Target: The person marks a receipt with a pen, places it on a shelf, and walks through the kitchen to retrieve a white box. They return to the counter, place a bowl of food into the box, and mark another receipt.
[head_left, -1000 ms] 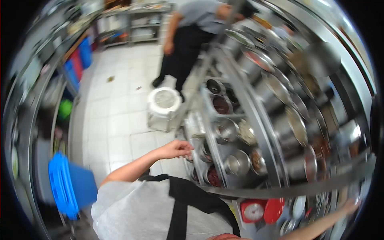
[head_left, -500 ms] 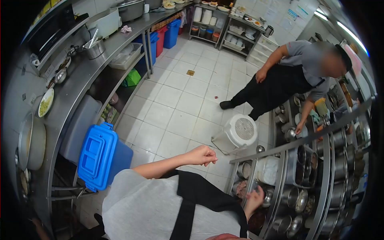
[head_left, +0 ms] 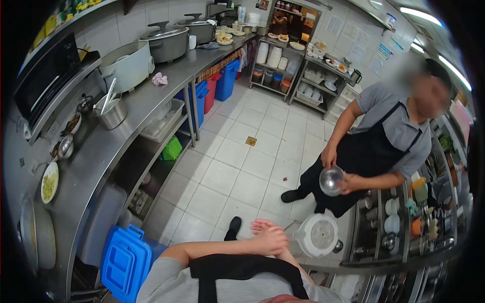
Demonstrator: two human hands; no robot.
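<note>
The head view looks down over the person's grey shirt and black apron strap (head_left: 237,267) into a narrow kitchen aisle with a white tiled floor (head_left: 227,151). The person's left hand (head_left: 272,239) and right hand (head_left: 260,225) meet in front of the chest, one laid over the other with the fingers curled in. They appear clasped on each other and hold nothing, though the overlap hides the palms. The left forearm runs in level from the lower left with the elbow bent; of the right arm only a short stretch shows, coming up from below.

Just beside the hands, to their right, stands a round white perforated plastic container (head_left: 317,235) on the floor, likely kept there to be within reach of the rack of steel pots (head_left: 389,242) behind it. A blue lidded plastic bin (head_left: 124,260) sits low at the left, tucked under the long stainless steel worktop (head_left: 101,151) so the aisle stays free.

Across the aisle, a co-worker in a grey shirt and black apron holds a small shiny steel bowl (head_left: 331,180) in both hands at waist height, its mouth turned partly toward the camera.
</note>
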